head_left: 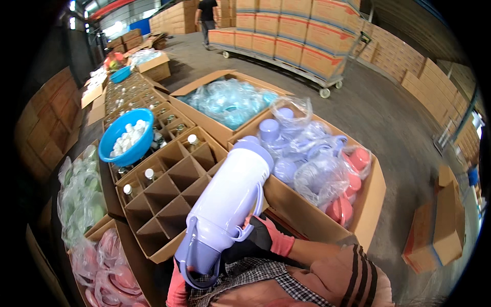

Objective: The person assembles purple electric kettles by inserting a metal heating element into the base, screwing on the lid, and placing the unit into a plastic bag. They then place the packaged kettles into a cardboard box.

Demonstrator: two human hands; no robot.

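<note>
A grey warehouse floor (383, 153) spreads behind, with a trolley (307, 75) of stacked cartons (289, 50) and a person (207, 18) beyond. The lavender flask (230, 187) is tilted above the right edge of a divided box (161, 199). The right hand (260, 233), gloved, grips the flask by its side handle. The left hand (177, 287) is at the flask's near end, too hidden to tell if it is closed. Capped bottles (149, 175) stand along the box's far edges; a blue bowl (106, 140) of white caps (129, 137) sits past its far-left corner. Wrapped lavender parts (269, 130) fill an open carton (372, 204), red ones (340, 210) along its right edge.
</note>
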